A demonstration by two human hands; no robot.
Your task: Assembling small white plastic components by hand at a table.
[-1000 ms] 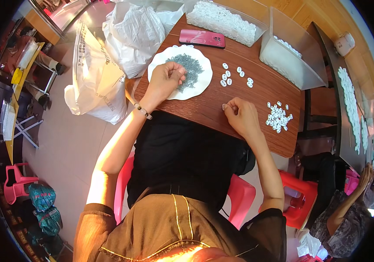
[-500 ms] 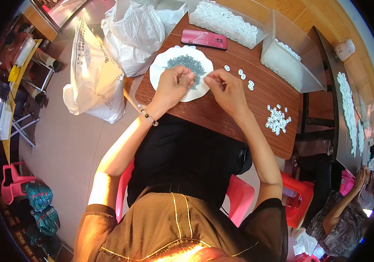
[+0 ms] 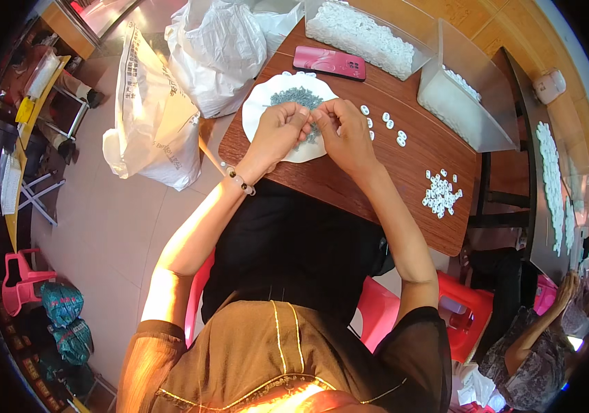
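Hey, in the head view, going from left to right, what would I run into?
Far-left pink chair, pale printed sack, left hand, right hand, pile of small white pieces, long strip of white pieces.

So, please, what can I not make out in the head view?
Head view:
Anything pinched by the bare left hand or bare right hand: hidden by fingers.
Part of the scalloped white plate: behind the hands.
Single pieces in the loose grey heap: too small.
Top of the crumpled white plastic bag: cut off by upper edge.
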